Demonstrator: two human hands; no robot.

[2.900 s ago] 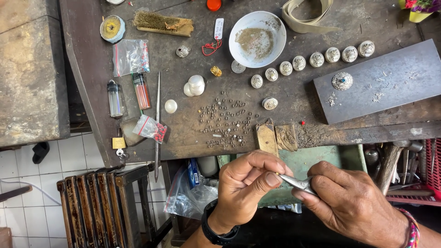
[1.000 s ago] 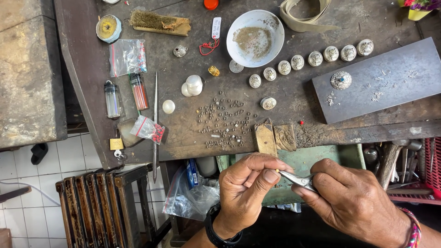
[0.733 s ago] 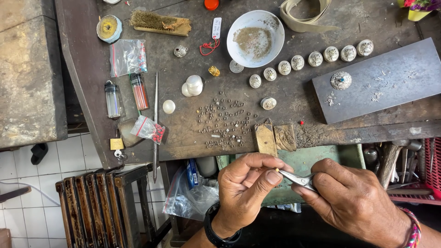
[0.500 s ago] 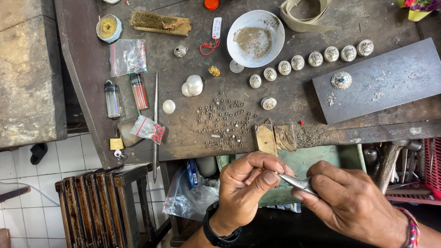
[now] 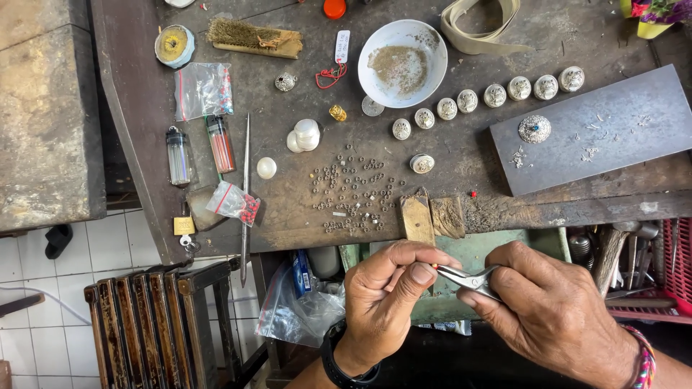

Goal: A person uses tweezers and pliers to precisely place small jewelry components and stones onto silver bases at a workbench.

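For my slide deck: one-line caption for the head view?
Left hand pinches a tiny red bead against pliers in right hand.

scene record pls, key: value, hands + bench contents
left hand: pinches a tiny red bead at thumb and forefinger tips
right hand: grips small pliers, tips at the bead
workbench: dark, worn wood
white bowl: holds greyish powder
silver domed pieces: in a row right of the bowl
metal plate: bears one ornate silver dome and scraps
small rings: scattered mid-bench
wire brush: top left
plastic vials: two, left side
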